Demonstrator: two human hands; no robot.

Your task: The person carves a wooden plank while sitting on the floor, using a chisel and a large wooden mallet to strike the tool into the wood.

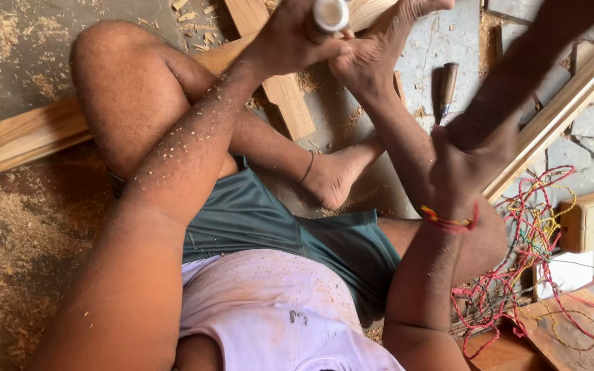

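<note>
A: Chisel work, looks like. Left hand (290, 41) is wrapped tight round a pale cylindrical handle (330, 14), top of frame, right over the wooden plank (280, 89) on the floor.

B: And the right hand (472, 161)?

A: Fist closed round a dark mallet-like piece of wood (531, 69), raised, well apart from the handle. It's blurred, so prob mid-swing, but that's my read only.

B: What's holding the wood down?

A: One foot (379, 48) is pressed on the plank just beside the left hand. Other foot (338, 175) is tucked nearer the body. Sawdust (15, 233) everywhere, incl. on the forearm.

B: So which step?

A: I'd judge striking, cutting into the plank. Can't see the blade tip, it's hidden by the hand.

B: Next move needs?

A: Square hit on the handle end, w/ left grip steady and toes kept off the cut line. Spare chisel (447, 86) lies on the floor near the shin, tangle of wires (531, 233) at right.
</note>
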